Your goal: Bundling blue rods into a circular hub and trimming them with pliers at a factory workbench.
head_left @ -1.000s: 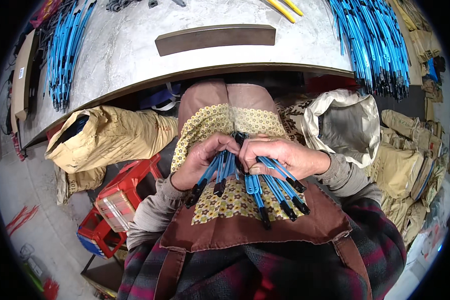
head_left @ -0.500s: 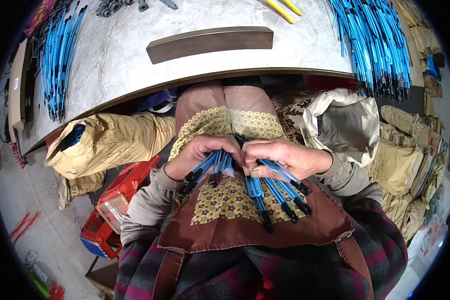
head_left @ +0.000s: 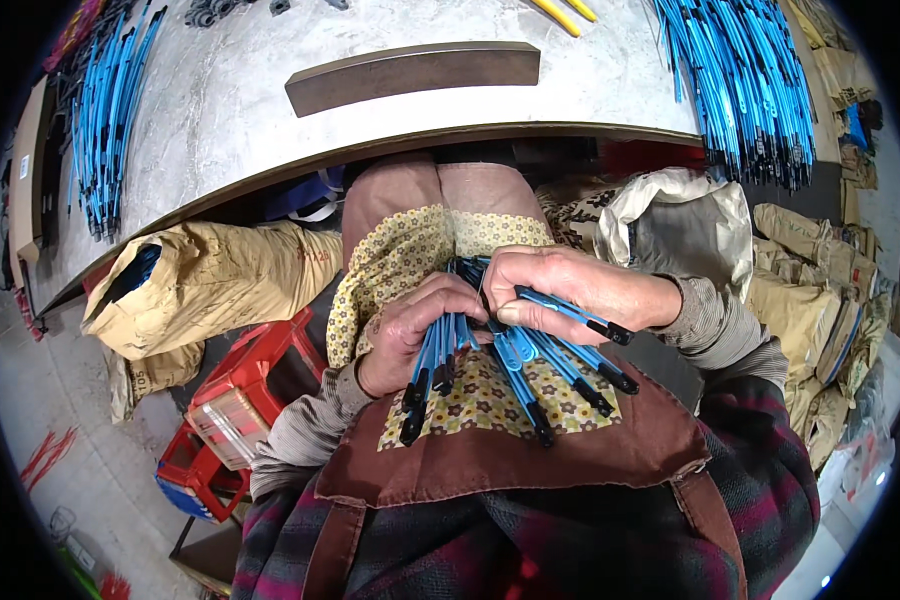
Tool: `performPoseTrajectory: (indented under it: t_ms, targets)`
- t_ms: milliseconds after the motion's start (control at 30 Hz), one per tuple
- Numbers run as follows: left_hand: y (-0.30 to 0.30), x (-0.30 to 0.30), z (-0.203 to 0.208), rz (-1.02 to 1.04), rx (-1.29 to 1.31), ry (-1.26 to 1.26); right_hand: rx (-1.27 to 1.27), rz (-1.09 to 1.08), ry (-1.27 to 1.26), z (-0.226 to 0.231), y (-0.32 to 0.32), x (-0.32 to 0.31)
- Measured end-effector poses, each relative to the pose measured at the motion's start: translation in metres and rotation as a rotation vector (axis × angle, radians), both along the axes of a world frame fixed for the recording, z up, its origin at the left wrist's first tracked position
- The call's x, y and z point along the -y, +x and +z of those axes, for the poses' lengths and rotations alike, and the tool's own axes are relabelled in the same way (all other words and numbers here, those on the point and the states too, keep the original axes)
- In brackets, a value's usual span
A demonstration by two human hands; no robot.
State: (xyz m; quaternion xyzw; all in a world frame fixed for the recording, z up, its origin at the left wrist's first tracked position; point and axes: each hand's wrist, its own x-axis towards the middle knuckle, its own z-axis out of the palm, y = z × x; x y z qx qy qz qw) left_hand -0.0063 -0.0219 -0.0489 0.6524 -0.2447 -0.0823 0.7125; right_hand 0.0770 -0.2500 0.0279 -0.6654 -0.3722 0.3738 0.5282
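Observation:
A fan of thin blue strips with black ends (head_left: 515, 360) lies across my lap, over a brown apron with a flowered patch (head_left: 450, 415). Around the left part of this bunch, my left hand (head_left: 425, 325) is closed, and several strips stick out below it toward me. My right hand (head_left: 575, 290) is closed too, its thumb and forefinger pinching a blue strip (head_left: 560, 308) whose black end points right, above the others. Both hands nearly meet at the top of the bunch, where dark ends show; the fingers partly hide how the strips are joined there.
Ahead stands a grey-topped table (head_left: 390, 140) with a long brown bar (head_left: 415, 75) and blue strip piles (head_left: 745, 90) at both sides. An open pale sack (head_left: 670, 225) is at right, a tan paper sack (head_left: 220, 290) at left, beside a red plastic stool (head_left: 260, 390).
My right hand has moved up and slightly right, with its strip drawn apart from the others. The strips under my left hand have swung from pointing left to pointing toward me.

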Motion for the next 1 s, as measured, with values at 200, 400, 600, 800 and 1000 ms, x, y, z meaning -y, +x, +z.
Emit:
performPoseTrajectory:
  t_ms: [200,400,600,800,1000]
  targets:
    - [-0.005,0.007,0.009,0.115,-0.001,0.063,0.109,-0.103,-0.037,0.002,-0.002,-0.009]
    - [-0.015,0.012,0.009,0.240,-0.082,0.008,-0.060,-0.088,-0.039,0.002,0.004,-0.006]
    - [-0.016,0.010,0.007,0.226,-0.033,0.024,-0.110,0.050,0.038,-0.007,0.010,-0.001]
    - [-0.011,0.002,0.010,0.147,-0.085,0.034,0.074,-0.054,-0.007,-0.008,-0.005,-0.008]
    - [0.005,-0.016,0.017,-0.039,-0.259,-0.019,0.027,-0.143,0.088,-0.014,-0.011,-0.010]
